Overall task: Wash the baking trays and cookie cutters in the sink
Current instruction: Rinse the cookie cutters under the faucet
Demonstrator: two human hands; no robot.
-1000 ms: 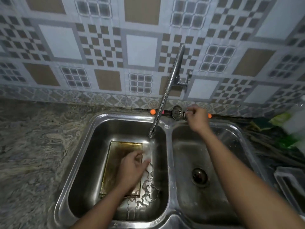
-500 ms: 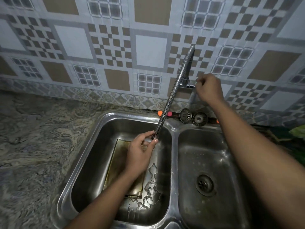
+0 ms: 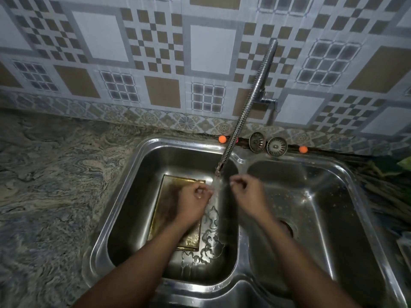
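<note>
A golden baking tray (image 3: 168, 207) lies flat in the left basin (image 3: 133, 196) of the steel double sink. Several metal cookie cutters (image 3: 209, 247) lie beside it, along its right edge and near corner. Water (image 3: 216, 185) runs from the tip of the flexible faucet spout (image 3: 244, 107). My left hand (image 3: 194, 202) hovers over the tray just left of the stream, fingers curled, with nothing seen in it. My right hand (image 3: 248, 196) is just right of the stream, over the divider between the basins, fingers also curled and empty. Both hands are motion-blurred.
Two round sink strainers (image 3: 256, 141) (image 3: 277, 146) lean on the back rim, with orange balls (image 3: 222, 139) on either side of them. The tap handle (image 3: 268, 100) sticks out of the tiled wall. The right basin (image 3: 322, 207) holds only its drain. Granite counter (image 3: 55, 185) lies left; clutter sits far right.
My right hand has come down from the tap handle to the stream. My left hand has dropped from the spout tip. Water now runs between both hands.
</note>
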